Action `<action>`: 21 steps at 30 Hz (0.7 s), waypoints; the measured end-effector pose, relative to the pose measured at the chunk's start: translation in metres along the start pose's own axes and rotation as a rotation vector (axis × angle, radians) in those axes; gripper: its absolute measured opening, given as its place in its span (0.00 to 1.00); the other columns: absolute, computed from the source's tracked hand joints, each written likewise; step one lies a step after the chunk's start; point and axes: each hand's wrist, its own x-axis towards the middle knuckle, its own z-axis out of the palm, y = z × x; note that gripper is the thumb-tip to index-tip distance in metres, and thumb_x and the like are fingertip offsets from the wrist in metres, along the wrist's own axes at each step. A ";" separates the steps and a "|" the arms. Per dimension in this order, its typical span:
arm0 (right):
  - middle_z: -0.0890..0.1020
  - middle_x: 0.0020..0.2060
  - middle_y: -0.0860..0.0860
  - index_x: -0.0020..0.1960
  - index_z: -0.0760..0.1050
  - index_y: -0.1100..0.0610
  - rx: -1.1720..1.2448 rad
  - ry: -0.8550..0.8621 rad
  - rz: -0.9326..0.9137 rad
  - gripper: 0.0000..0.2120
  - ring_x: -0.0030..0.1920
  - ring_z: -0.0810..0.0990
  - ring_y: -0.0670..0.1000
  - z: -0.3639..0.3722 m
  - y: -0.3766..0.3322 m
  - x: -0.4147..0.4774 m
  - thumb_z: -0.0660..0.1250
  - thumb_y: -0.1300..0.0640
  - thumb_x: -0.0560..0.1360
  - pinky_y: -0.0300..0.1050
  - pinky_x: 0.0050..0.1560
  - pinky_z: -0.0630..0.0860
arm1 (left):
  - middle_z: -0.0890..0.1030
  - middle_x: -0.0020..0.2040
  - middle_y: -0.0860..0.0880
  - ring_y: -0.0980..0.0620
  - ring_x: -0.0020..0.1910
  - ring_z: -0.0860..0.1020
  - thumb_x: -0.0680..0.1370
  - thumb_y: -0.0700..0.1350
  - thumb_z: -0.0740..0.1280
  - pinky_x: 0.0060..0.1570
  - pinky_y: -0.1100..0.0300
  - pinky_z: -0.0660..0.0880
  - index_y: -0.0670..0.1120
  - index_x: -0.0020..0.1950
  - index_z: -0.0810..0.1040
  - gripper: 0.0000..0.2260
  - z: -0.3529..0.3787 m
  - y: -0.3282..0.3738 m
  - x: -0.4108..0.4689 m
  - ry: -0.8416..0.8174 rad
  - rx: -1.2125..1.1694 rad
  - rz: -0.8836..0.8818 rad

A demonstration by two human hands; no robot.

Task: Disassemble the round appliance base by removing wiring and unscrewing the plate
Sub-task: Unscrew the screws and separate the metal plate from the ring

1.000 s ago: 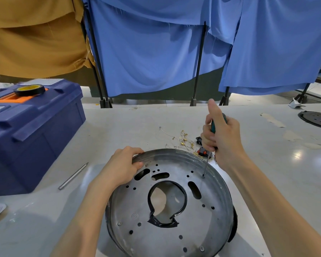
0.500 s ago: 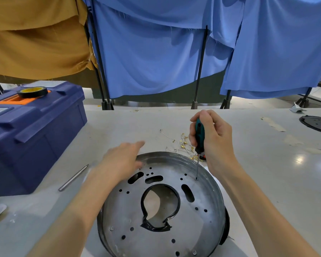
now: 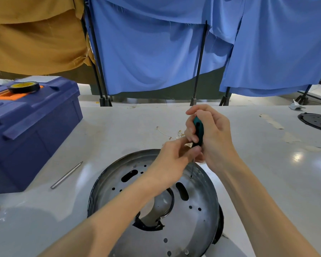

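Unscrewing step: our right hand (image 3: 216, 140) grips the teal-handled screwdriver (image 3: 198, 127), left hand (image 3: 171, 159) pinches its neck, tip at the round grey metal plate (image 3: 198, 221)'s far screw hole (image 3: 190, 176); next we turn.

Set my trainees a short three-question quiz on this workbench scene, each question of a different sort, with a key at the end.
1. True or false: the tip of the teal-handled screwdriver stands at a hole in the round silver metal plate.
2. What lies on top of the blue plastic toolbox? A) a black-and-yellow tape roll B) a hammer C) a glove
3. Fill in: the ___ hand grips the screwdriver's handle.
Key: 1 true; 2 A; 3 the right hand.
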 end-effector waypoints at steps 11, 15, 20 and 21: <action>0.63 0.19 0.49 0.25 0.66 0.57 0.224 -0.083 0.224 0.14 0.22 0.54 0.48 0.002 -0.002 0.003 0.58 0.56 0.69 0.39 0.23 0.52 | 0.84 0.46 0.46 0.54 0.45 0.82 0.80 0.39 0.64 0.51 0.59 0.78 0.41 0.56 0.76 0.06 0.008 -0.009 0.001 0.036 -0.009 0.065; 0.60 0.18 0.48 0.24 0.63 0.57 0.312 -0.121 0.300 0.17 0.20 0.53 0.47 -0.007 -0.006 0.004 0.60 0.56 0.71 0.37 0.21 0.52 | 0.84 0.46 0.39 0.46 0.45 0.84 0.79 0.39 0.65 0.53 0.52 0.80 0.35 0.58 0.72 0.10 0.012 -0.010 0.001 0.015 -0.121 0.054; 0.58 0.15 0.46 0.22 0.60 0.54 0.261 -0.255 0.375 0.22 0.17 0.53 0.45 -0.021 -0.014 0.008 0.66 0.50 0.70 0.36 0.20 0.54 | 0.83 0.43 0.38 0.42 0.45 0.83 0.80 0.38 0.64 0.54 0.48 0.79 0.33 0.56 0.72 0.09 0.015 -0.013 -0.001 -0.011 -0.186 0.035; 0.58 0.15 0.46 0.23 0.61 0.54 0.258 -0.295 0.378 0.21 0.17 0.53 0.45 -0.022 -0.014 0.010 0.65 0.51 0.70 0.36 0.20 0.54 | 0.83 0.43 0.38 0.42 0.46 0.83 0.80 0.38 0.63 0.55 0.48 0.78 0.34 0.57 0.72 0.09 0.015 -0.013 -0.001 -0.015 -0.195 0.028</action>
